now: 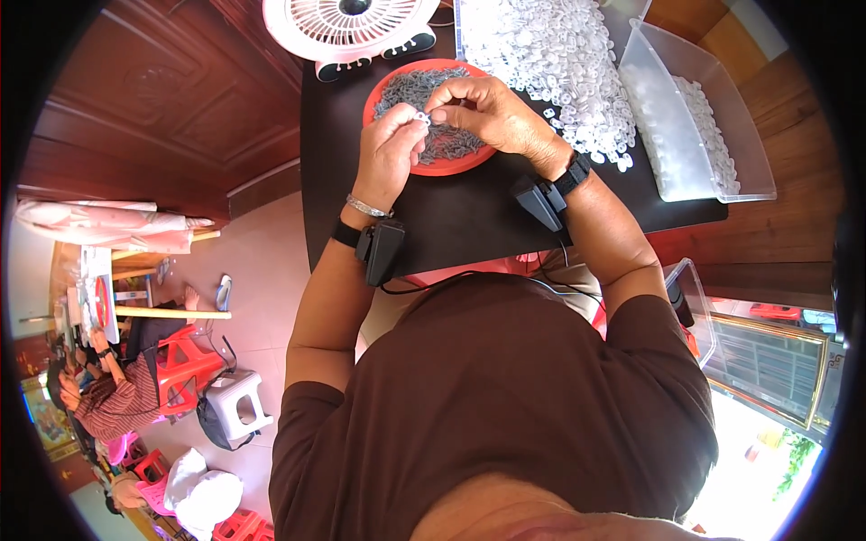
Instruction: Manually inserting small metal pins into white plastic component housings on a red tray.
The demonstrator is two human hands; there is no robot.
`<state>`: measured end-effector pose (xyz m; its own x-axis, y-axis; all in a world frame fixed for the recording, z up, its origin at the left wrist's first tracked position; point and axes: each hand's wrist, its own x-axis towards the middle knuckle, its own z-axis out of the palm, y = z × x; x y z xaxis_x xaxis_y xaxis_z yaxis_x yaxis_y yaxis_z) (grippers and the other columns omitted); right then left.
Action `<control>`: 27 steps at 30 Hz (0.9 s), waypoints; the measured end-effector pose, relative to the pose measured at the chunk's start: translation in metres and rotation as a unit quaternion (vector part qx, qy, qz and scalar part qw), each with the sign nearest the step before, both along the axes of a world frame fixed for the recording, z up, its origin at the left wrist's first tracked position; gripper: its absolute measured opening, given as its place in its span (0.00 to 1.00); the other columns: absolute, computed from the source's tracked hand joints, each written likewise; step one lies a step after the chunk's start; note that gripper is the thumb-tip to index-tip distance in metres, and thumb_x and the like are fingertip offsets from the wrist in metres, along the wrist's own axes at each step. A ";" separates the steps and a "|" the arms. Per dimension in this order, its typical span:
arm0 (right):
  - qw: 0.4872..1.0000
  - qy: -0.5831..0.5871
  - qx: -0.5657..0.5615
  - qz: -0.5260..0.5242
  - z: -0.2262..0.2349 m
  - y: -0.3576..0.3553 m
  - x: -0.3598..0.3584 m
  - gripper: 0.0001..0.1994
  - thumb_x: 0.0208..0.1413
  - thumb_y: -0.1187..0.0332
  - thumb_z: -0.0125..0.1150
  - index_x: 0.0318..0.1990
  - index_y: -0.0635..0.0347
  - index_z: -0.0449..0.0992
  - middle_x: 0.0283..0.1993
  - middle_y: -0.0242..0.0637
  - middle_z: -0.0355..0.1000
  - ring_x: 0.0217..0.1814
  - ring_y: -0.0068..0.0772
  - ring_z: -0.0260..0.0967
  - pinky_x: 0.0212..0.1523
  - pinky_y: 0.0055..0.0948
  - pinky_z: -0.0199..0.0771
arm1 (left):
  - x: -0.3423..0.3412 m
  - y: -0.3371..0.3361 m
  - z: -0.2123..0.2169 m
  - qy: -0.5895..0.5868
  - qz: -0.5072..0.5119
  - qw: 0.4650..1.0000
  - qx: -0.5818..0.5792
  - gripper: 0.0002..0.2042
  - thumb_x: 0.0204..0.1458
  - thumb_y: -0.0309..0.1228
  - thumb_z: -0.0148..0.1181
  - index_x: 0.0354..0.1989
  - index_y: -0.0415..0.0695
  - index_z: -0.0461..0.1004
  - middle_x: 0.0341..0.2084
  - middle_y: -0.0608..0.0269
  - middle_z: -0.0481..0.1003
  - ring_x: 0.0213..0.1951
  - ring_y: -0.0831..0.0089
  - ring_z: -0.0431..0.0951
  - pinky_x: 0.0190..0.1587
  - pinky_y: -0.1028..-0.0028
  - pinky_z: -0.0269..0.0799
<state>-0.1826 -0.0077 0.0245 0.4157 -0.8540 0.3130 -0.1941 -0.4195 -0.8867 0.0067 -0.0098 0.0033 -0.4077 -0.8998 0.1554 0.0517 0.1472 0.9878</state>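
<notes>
My left hand pinches a small white plastic piece between thumb and fingertips. The fingers of my right hand are closed against that same piece from the right; what they grip is too small to make out. Both hands are over a red round basin full of small grey screw-like parts. To the right of the basin a large heap of white plastic pieces, flat with holes in them, spreads over the black table.
A white fan stands at the far left of the table. A clear plastic bin with more white pieces lies at the right. Off to the left, a person sits near red stools and a white stool.
</notes>
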 end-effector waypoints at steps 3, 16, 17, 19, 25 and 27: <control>1.000 0.018 -0.006 -0.004 0.003 0.002 0.000 0.04 0.56 0.75 0.55 0.37 0.65 0.74 0.33 0.29 0.72 0.38 0.18 0.66 0.43 0.21 0.67 | 0.000 0.000 0.000 0.000 -0.003 1.000 -0.006 0.09 0.54 0.31 0.50 0.25 0.41 0.69 0.18 0.70 0.66 0.18 0.85 0.63 0.21 0.84 0.57; 0.985 0.125 -0.118 -0.032 0.010 0.007 0.000 0.03 0.55 0.74 0.55 0.32 0.64 0.72 0.27 0.30 0.70 0.30 0.19 0.64 0.33 0.22 0.66 | -0.003 0.004 -0.003 -0.060 0.005 0.995 -0.079 0.07 0.51 0.27 0.51 0.25 0.36 0.67 0.15 0.69 0.64 0.20 0.83 0.62 0.23 0.78 0.59; 0.983 0.138 -0.119 -0.034 0.011 0.008 0.000 0.03 0.55 0.73 0.55 0.32 0.64 0.72 0.26 0.30 0.70 0.29 0.20 0.64 0.33 0.23 0.66 | -0.004 0.005 -0.002 -0.050 0.005 0.996 -0.074 0.08 0.52 0.28 0.51 0.24 0.37 0.67 0.15 0.69 0.64 0.20 0.83 0.62 0.23 0.79 0.58; 0.981 0.151 -0.120 -0.039 0.011 0.009 -0.001 0.04 0.55 0.73 0.56 0.31 0.64 0.72 0.26 0.31 0.69 0.29 0.20 0.64 0.33 0.23 0.66 | -0.005 0.006 -0.002 -0.039 0.002 0.997 -0.071 0.08 0.52 0.28 0.51 0.24 0.37 0.67 0.15 0.70 0.64 0.20 0.84 0.62 0.22 0.79 0.58; 0.993 0.098 -0.056 -0.023 0.005 0.004 -0.002 0.03 0.54 0.74 0.56 0.33 0.65 0.73 0.27 0.32 0.71 0.30 0.21 0.67 0.35 0.23 0.68 | -0.005 0.006 0.000 -0.028 -0.005 1.000 -0.012 0.08 0.51 0.29 0.52 0.22 0.40 0.67 0.15 0.72 0.64 0.18 0.86 0.61 0.20 0.82 0.55; 0.989 0.117 -0.085 -0.027 0.004 0.004 -0.003 0.04 0.54 0.74 0.56 0.33 0.65 0.74 0.28 0.33 0.73 0.32 0.22 0.69 0.36 0.24 0.69 | -0.004 0.003 -0.001 -0.036 -0.011 0.999 -0.006 0.08 0.51 0.28 0.52 0.22 0.40 0.67 0.15 0.72 0.64 0.18 0.86 0.61 0.20 0.82 0.56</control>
